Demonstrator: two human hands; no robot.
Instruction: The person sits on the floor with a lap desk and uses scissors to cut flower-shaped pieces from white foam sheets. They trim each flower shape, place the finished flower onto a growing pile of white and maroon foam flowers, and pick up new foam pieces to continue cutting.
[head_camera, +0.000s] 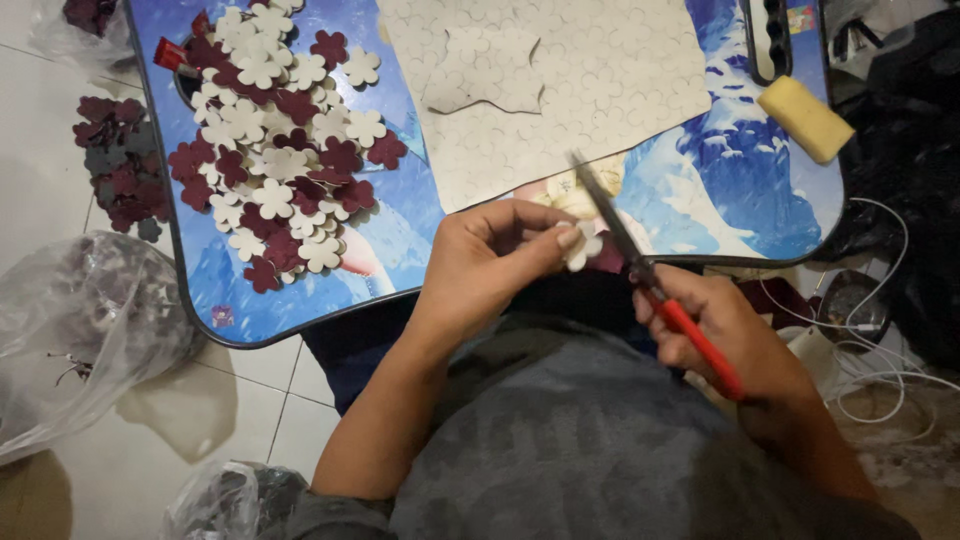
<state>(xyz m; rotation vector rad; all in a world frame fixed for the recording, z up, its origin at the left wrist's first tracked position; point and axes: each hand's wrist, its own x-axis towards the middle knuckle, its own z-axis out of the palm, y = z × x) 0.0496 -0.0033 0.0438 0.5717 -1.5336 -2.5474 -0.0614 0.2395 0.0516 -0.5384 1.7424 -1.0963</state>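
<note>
Two hands at work: left hand (490, 262) fingers pinch a cream flower cutout (581, 246) w/ thumb on top, right hand (725, 335) closed round red-handled scissors (650, 275), blades at the cutout's 1 o'clock. Trimming its edge, I'd judge; more needs the cutout turned. Flower pile (275, 150) sits on worktop (400, 240) at 10 o'clock.

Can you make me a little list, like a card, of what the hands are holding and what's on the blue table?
left hand: pinches a cream flower cutout
right hand: grips red-handled scissors, blades at the cutout
blue table: pile of cream and maroon flower cutouts
behind the blades: cream foam sheet scored with flower shapes
far right corner: yellow sponge
floor, left: clear plastic bag
</note>
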